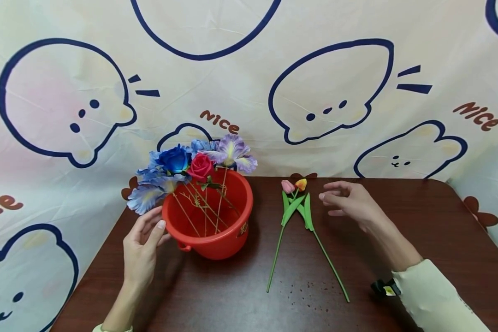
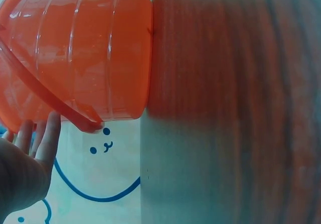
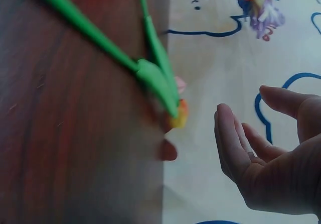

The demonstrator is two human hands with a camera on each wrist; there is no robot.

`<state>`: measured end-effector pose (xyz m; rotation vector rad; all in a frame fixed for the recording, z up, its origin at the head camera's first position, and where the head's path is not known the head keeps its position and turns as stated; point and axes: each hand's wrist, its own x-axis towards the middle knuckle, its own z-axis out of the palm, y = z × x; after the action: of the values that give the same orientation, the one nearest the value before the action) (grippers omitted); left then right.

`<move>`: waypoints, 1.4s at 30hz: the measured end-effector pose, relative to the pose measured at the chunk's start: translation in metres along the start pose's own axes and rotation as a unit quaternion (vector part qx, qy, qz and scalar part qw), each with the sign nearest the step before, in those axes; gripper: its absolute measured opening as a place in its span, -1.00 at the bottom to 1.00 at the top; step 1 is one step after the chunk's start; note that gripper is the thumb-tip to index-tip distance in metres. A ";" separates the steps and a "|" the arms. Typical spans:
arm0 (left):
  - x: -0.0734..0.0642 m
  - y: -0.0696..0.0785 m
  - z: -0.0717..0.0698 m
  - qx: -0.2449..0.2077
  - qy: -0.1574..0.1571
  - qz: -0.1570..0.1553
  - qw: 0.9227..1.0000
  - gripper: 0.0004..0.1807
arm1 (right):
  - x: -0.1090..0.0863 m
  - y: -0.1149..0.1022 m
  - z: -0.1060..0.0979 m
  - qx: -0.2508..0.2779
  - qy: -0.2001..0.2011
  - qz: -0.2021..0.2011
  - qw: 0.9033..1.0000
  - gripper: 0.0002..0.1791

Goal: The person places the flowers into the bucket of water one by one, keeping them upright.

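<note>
A red plastic bucket [image 1: 217, 249] stands on the table, left of centre. Over its rim lean artificial flowers: a blue rose [image 1: 174, 159], a pinkish-red rose [image 1: 201, 167] and a purple iris [image 1: 231, 154], among other blue blooms. My left hand [image 1: 141, 253] is at the bucket's left side, its fingers extended against the wall near the handle [image 2: 55, 101]. To the bucket's right lie a pink tulip [image 1: 287, 186] and an orange-yellow tulip [image 1: 301, 184], their leaves crossing. My right hand [image 1: 354, 205] hovers just right of them, fingers loosely bent and holding nothing.
The dark brown table [image 1: 232, 299] reaches back to a cartoon-printed cloth [image 1: 240, 83] hanging behind it. Small dark specks [image 1: 311, 295] are scattered near the lower ends of the tulip stems. A black strap [image 1: 383, 288] sits by the right sleeve.
</note>
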<state>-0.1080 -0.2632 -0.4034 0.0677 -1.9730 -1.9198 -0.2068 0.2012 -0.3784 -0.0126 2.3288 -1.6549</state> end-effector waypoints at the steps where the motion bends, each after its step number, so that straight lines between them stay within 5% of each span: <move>1: 0.000 0.000 0.000 0.001 0.001 0.001 1.000 -0.55 | 0.000 0.003 -0.001 -0.001 -0.003 0.002 1.000 -0.29; 15: 0.000 -0.003 -0.002 0.005 -0.006 0.014 1.000 -0.56 | 0.004 0.040 0.014 -0.006 -0.034 0.046 0.998 -0.22; 42: 0.000 -0.001 -0.001 0.011 -0.007 0.011 1.000 -0.55 | 0.012 0.047 0.036 -0.084 -0.015 0.051 0.995 -0.31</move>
<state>-0.1079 -0.2644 -0.4049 0.0374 -1.9958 -1.8910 -0.2024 0.1816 -0.4351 0.0471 2.3971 -1.3991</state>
